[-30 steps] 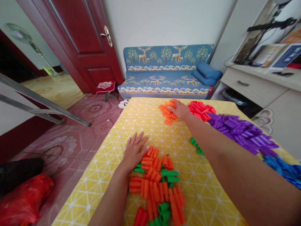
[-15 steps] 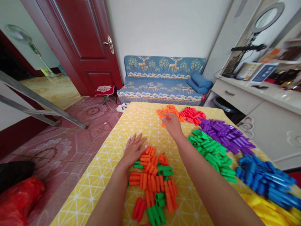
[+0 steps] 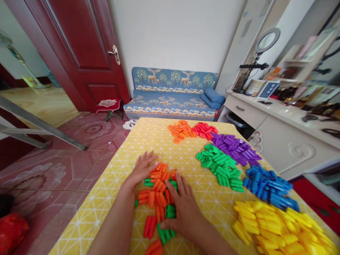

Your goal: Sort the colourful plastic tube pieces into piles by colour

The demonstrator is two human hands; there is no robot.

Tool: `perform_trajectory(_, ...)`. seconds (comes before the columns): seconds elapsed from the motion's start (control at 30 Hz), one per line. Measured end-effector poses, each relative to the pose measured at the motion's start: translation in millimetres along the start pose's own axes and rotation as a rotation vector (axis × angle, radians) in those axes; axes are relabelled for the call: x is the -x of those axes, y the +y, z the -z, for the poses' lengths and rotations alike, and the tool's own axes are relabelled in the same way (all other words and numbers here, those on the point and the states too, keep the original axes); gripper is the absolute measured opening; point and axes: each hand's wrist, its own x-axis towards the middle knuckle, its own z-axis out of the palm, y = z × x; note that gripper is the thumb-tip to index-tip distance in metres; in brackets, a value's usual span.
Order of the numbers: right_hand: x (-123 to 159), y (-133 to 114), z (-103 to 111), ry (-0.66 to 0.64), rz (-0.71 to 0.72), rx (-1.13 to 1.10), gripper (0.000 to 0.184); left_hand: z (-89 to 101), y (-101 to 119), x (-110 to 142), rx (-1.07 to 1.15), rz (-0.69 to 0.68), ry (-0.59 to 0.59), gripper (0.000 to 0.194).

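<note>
Between my hands lies a mixed pile of small plastic tube pieces, mostly orange pieces (image 3: 159, 186) with some green pieces (image 3: 170, 211) and a red piece (image 3: 150, 226). My left hand (image 3: 143, 167) rests at the pile's upper left, fingers spread on the cloth and thumb against the orange pieces. Over the pile's right side is my right hand (image 3: 184, 205), palm down with its fingers stretched out and its thumb apart, touching the pieces. Its palm hides part of the pile.
Sorted heaps line the table's far and right sides: orange (image 3: 180, 130), red (image 3: 204, 130), purple (image 3: 236, 148), green (image 3: 219, 164), blue (image 3: 269, 187) and yellow (image 3: 278, 226). A yellow patterned tablecloth (image 3: 117, 198) covers the table. Beyond stand a blue sofa (image 3: 170, 97) and a white dresser (image 3: 281, 131).
My right hand has come back from the far orange heap to the mixed pile near me. My left hand has stayed beside the pile. The view has turned right, showing the yellow heap.
</note>
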Motion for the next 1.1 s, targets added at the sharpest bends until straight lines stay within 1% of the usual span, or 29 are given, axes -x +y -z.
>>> perform_trajectory(0.07, -6.2, -5.0, -12.6, 0.057, -0.019, 0.009, 0.100, 3.7, 1.2, 1.9, 0.038, -0.013, -0.032, 0.057)
perform_trajectory(0.17, -28.9, -12.8, -21.0, 0.150, -0.060, 0.012, 0.086, 10.3, 4.1, 6.0, 0.120, -0.064, -0.068, 0.058)
perform_trajectory(0.3, -63.5, -18.5, -28.4, 0.303, -0.142, -0.003, 0.074, 14.6, 9.7, 9.0, 0.272, -0.131, -0.097, 0.072)
perform_trajectory(0.33, -68.9, -18.2, -30.3, 0.332, -0.146, -0.016, 0.074, 14.3, 11.1, 8.9, 0.292, -0.131, -0.096, 0.075)
perform_trajectory(0.4, -73.7, -14.7, -32.8, 0.350, -0.117, -0.075, 0.083, 12.1, 13.4, 7.5, 0.319, -0.132, -0.070, 0.074)
perform_trajectory(0.47, -72.3, -7.5, -33.0, 0.330, -0.060, -0.203, 0.093, 8.7, 14.5, 5.3, 0.349, -0.145, -0.023, 0.066)
perform_trajectory(0.5, -70.7, -2.6, -32.1, 0.321, -0.043, -0.286, 0.093, 7.0, 14.6, 4.2, 0.365, -0.153, 0.000, 0.061)
perform_trajectory(0.53, -69.3, 2.7, -30.6, 0.327, -0.038, -0.369, 0.087, 5.5, 14.5, 3.3, 0.378, -0.156, 0.021, 0.057)
perform_trajectory(0.57, -68.4, 8.3, -28.7, 0.350, -0.043, -0.442, 0.078, 4.2, 14.3, 2.6, 0.387, -0.154, 0.042, 0.053)
perform_trajectory(0.67, -70.0, 22.9, -21.9, 0.465, -0.051, -0.572, 0.050, 1.4, 13.2, 1.9, 0.397, -0.140, 0.092, 0.045)
perform_trajectory(0.73, -72.7, 28.0, -17.4, 0.498, -0.043, -0.559, 0.040, 0.1, 12.8, 2.1, 0.392, -0.139, 0.118, 0.044)
perform_trajectory(0.77, -73.6, 28.8, -15.3, 0.492, -0.040, -0.514, 0.038, -0.6, 12.8, 2.3, 0.388, -0.136, 0.131, 0.044)
perform_trajectory(0.83, -74.1, 27.5, -11.4, 0.455, -0.029, -0.360, 0.035, -1.9, 13.4, 2.5, 0.373, -0.126, 0.150, 0.043)
perform_trajectory(0.93, -72.3, 22.4, -7.0, 0.387, 0.008, -0.169, 0.032, -3.6, 14.6, 2.7, 0.307, -0.122, 0.150, 0.033)
perform_trajectory(1.03, -70.5, 19.6, -5.8, 0.361, 0.004, -0.143, 0.022, -4.8, 14.7, 2.4, 0.253, -0.132, 0.142, 0.031)
perform_trajectory(1.1, -70.6, 20.2, -7.3, 0.384, -0.019, -0.219, 0.020, -4.8, 14.4, 1.9, 0.248, -0.133, 0.186, 0.035)
